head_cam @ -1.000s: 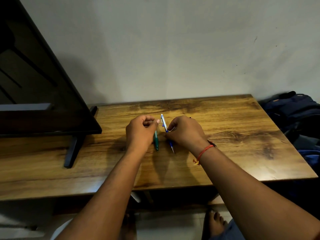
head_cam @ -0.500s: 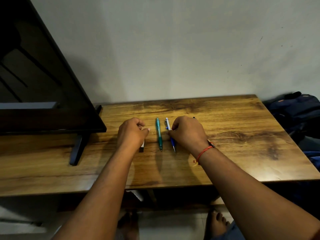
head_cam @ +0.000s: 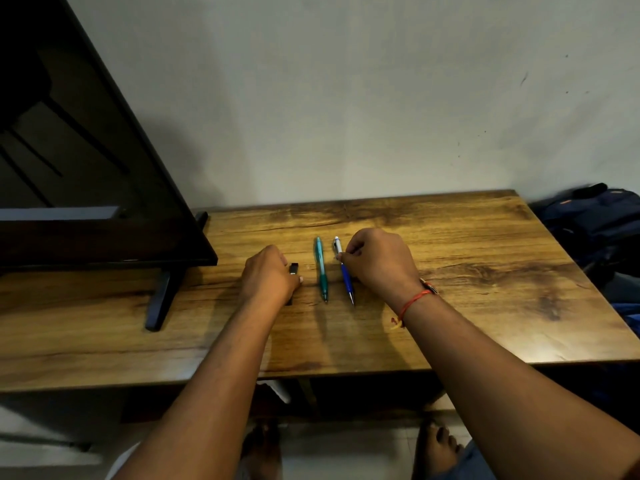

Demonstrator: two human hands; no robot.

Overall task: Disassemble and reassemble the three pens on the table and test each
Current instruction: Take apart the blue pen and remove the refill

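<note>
Tabletop [head_cam: 450, 306]: left hand [head_cam: 268, 278] off teal pen [head_cam: 321, 268], onto black pen [head_cam: 293, 269]

The counter [head_cam: 502, 265] lies bare to the right and along the near edge. The screen [head_cam: 86, 202] and its foot [head_cam: 160, 299] block the left, the wall [head_cam: 346, 98] the back. Only a narrow gap parts the teal pen [head_cam: 321, 268] and the blue pen [head_cam: 346, 282].

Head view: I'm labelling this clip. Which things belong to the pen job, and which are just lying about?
Job: black pen, gripped by the left hand; teal pen, lying free; blue-and-white pen, pinched by the right hand; wooden table under them.
Lying about: black flat screen on its stand; dark blue backpack beside the table.
</note>
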